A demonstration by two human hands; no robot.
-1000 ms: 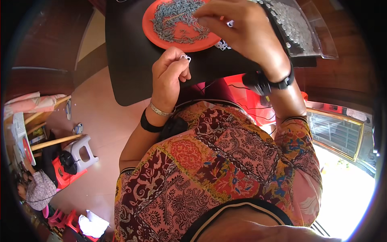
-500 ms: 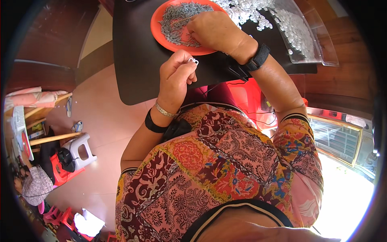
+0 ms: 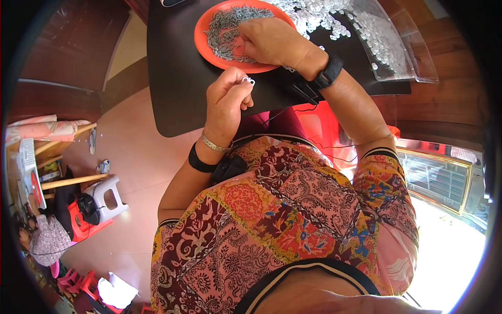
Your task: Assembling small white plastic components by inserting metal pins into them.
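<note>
Between thumb and forefinger, my left hand (image 3: 229, 97) pinches a small white plastic clip (image 3: 248, 80) with a ring-like shape. The hand is just off the near rim of an orange-red plate (image 3: 203, 44). A heap of small grey screw-like pieces (image 3: 222, 26) lies in the plate. My right hand (image 3: 274, 42) reaches over the plate from the right, its fingers drawn together at the heap. What its fingertips hold, if anything, is hidden under the hand.
Many small whitish clear plastic pieces (image 3: 319, 15) are spread on the dark table (image 3: 178, 89) beyond my right hand. A clear tray (image 3: 413, 49) holding more of them is at the right. A black object with cables (image 3: 306, 93) is near the table edge under my right wrist.
My right hand has shifted slightly left within the plate, over the grey pieces. The left hand keeps its pinch on the white clip and barely moves.
</note>
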